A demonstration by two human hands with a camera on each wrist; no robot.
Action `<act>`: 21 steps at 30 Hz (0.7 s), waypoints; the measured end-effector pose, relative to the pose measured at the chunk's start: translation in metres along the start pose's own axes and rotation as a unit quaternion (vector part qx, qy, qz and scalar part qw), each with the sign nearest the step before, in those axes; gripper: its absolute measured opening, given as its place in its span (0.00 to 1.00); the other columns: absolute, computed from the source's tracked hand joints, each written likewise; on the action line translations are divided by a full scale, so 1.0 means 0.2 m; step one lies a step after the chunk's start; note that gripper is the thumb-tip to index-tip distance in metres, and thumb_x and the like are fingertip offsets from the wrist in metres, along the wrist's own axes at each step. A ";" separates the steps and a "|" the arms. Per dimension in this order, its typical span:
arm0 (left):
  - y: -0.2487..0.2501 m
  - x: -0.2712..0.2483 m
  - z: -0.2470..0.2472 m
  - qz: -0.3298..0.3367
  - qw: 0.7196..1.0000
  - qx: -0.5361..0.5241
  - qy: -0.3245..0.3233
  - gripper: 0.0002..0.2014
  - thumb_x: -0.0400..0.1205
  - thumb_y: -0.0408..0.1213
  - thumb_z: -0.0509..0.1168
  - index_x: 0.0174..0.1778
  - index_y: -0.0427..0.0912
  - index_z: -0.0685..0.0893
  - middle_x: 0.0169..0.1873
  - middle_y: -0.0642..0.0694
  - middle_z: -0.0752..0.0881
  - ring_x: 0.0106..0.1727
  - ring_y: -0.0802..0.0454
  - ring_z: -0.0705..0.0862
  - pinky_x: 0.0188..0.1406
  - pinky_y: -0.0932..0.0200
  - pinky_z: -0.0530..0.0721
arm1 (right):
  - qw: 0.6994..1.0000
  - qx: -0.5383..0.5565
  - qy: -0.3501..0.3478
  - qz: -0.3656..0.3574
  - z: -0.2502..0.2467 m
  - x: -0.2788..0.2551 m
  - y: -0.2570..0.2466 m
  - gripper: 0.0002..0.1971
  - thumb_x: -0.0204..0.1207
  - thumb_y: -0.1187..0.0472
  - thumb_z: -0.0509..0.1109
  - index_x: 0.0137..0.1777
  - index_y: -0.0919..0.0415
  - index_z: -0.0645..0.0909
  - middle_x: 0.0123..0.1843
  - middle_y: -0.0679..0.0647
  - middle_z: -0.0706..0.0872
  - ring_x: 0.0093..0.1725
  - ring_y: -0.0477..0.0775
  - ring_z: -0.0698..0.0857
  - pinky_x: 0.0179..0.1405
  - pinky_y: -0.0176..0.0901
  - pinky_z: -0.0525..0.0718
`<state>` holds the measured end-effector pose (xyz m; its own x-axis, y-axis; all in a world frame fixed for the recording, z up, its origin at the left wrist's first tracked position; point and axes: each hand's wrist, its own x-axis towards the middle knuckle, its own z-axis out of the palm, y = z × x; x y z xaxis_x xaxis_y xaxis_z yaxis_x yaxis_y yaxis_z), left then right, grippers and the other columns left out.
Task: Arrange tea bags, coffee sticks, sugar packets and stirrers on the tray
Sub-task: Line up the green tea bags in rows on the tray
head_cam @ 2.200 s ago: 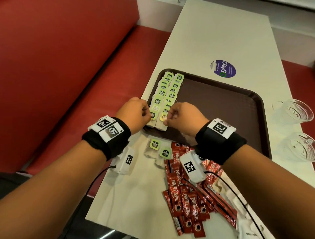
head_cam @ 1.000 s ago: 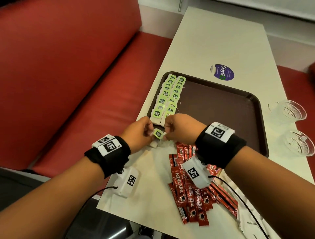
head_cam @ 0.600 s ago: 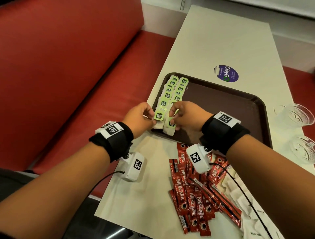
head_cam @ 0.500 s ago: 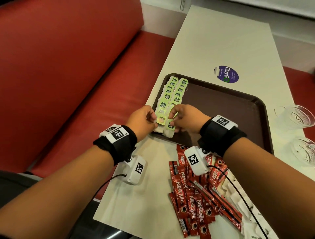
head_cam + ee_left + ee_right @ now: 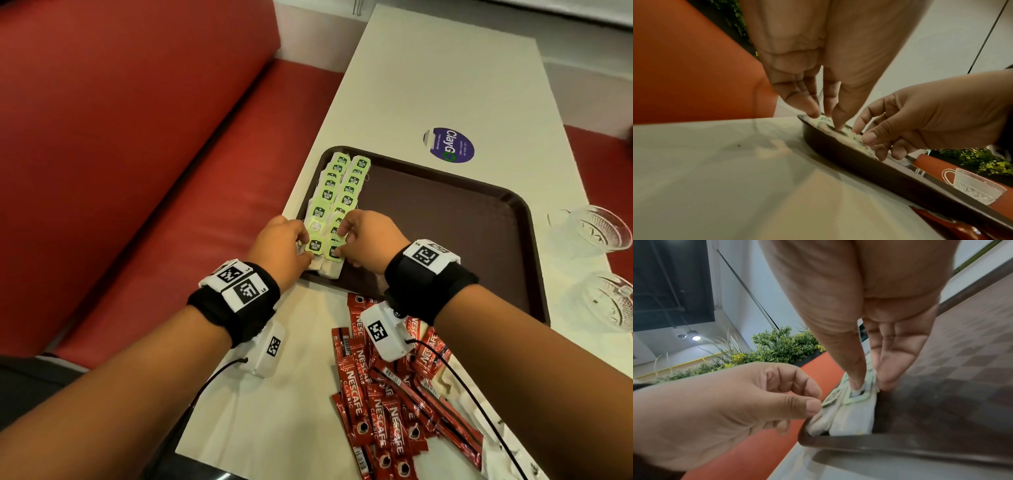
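A dark brown tray lies on the white table. Two rows of green-tagged tea bags run along its left end. My left hand pinches the nearest tea bag of the left row at the tray's near-left corner. Beside it, my right hand holds the nearest tea bag of the right row, thumb on its tag and fingers against its side. Red coffee sticks lie heaped on the table in front of the tray, with white sugar packets to their right.
Two clear glass cups stand right of the tray. A purple sticker is on the table beyond it. A red bench runs along the table's left edge. The right part of the tray holds nothing.
Both hands dropped to the table in front of the tray, took the two loose tea bags, and carried them onto the near end of the rows.
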<state>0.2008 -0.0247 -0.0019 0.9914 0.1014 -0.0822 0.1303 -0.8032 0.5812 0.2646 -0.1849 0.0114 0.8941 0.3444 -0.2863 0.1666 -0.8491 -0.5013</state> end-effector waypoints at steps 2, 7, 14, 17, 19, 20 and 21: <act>0.00 0.00 0.01 0.015 1.000 0.022 -0.012 0.09 0.75 0.39 0.74 0.50 0.43 0.85 0.48 0.46 0.76 0.43 0.50 0.77 0.43 0.61 0.71 | 1.000 0.020 -0.017 0.016 0.01 0.01 0.00 0.12 0.70 0.60 0.79 0.50 0.59 0.82 0.44 0.54 0.87 0.42 0.55 0.90 0.48 0.52 0.89; 0.01 0.01 0.01 0.026 0.996 0.078 -0.046 0.11 0.78 0.39 0.71 0.54 0.42 0.85 0.54 0.41 0.80 0.53 0.43 0.81 0.49 0.57 0.75 | 1.000 0.000 -0.015 0.014 0.03 0.01 -0.01 0.12 0.70 0.59 0.79 0.50 0.59 0.82 0.46 0.54 0.87 0.45 0.56 0.89 0.50 0.53 0.89; 0.14 -0.16 -0.04 0.147 0.987 0.052 -0.031 0.10 0.81 0.44 0.68 0.55 0.44 0.83 0.49 0.49 0.78 0.48 0.48 0.80 0.47 0.55 0.78 | 0.999 -0.008 0.049 -0.023 -0.15 -0.21 0.05 0.08 0.72 0.53 0.77 0.46 0.55 0.82 0.37 0.45 0.84 0.37 0.45 0.82 0.34 0.38 0.77; 0.23 -0.34 -0.05 0.258 0.959 0.043 -0.108 0.12 0.80 0.47 0.68 0.56 0.47 0.82 0.48 0.51 0.79 0.49 0.54 0.78 0.50 0.51 0.81 | 0.998 -0.017 0.057 -0.029 -0.24 -0.39 0.08 0.09 0.73 0.50 0.75 0.45 0.54 0.83 0.35 0.44 0.83 0.35 0.43 0.81 0.37 0.40 0.77; 0.29 -0.45 -0.04 0.326 0.927 0.071 -0.174 0.17 0.79 0.49 0.68 0.62 0.49 0.80 0.54 0.52 0.79 0.55 0.55 0.76 0.57 0.53 0.79 | 0.998 -0.018 0.056 -0.022 -0.27 -0.52 0.12 0.10 0.74 0.49 0.74 0.45 0.54 0.83 0.35 0.45 0.83 0.35 0.43 0.81 0.37 0.41 0.78; 0.32 -0.51 -0.02 0.353 0.907 0.091 -0.209 0.22 0.77 0.50 0.69 0.67 0.51 0.77 0.59 0.52 0.78 0.59 0.55 0.74 0.60 0.55 0.77 | 0.998 -0.014 0.053 -0.016 -0.28 -0.59 0.15 0.10 0.74 0.48 0.74 0.45 0.54 0.83 0.36 0.46 0.84 0.36 0.44 0.82 0.37 0.42 0.79; 0.33 -0.55 0.01 0.374 0.889 0.115 -0.239 0.28 0.76 0.51 0.70 0.72 0.52 0.73 0.65 0.53 0.76 0.65 0.56 0.72 0.65 0.57 0.75 | 0.999 -0.006 0.044 -0.012 -0.28 -0.65 0.17 0.10 0.75 0.48 0.73 0.45 0.53 0.83 0.37 0.47 0.85 0.36 0.45 0.84 0.38 0.43 0.82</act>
<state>0.1002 -0.0902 0.0451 0.6765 -0.7284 -0.1083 -0.6235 -0.6448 0.4423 0.1775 -0.2795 0.0767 0.9232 0.3276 -0.2009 0.1923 -0.8464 -0.4967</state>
